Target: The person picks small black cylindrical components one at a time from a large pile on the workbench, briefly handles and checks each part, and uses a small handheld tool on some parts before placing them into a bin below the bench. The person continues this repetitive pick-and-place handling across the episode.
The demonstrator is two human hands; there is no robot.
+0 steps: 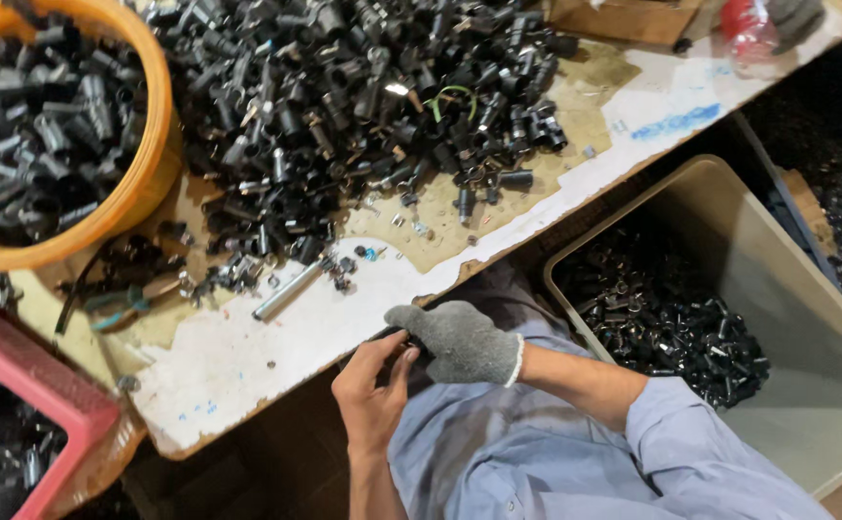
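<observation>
While the person sat low at the bottom of the frame, the two hands met just below the bench (276,337) edge at lower centre. The right hand (461,339), in a grey knit glove, was curled closed around a small dark part (411,344), almost all of it hidden by the fingers. The bare left hand (371,390) had thumb and fingers pinched up against that same part; its shape could not be made out.

As for progress, I judged the work far from done. The beige bin (806,318) at right held only a shallow layer of black pieces in its near corner, with most of its floor bare.

On the worn, white-painted bench, a short metal tube (286,290) lay near the edge beside scattered clips and a pair of green-handled pliers (118,306). Beyond them a large heap of black plastic fittings (344,106) spread across the upper middle of the frame, each a small, glossy tubular piece. An orange basin (146,144) at upper left was piled with more, and a red crate (50,395) at lower left held others.
</observation>
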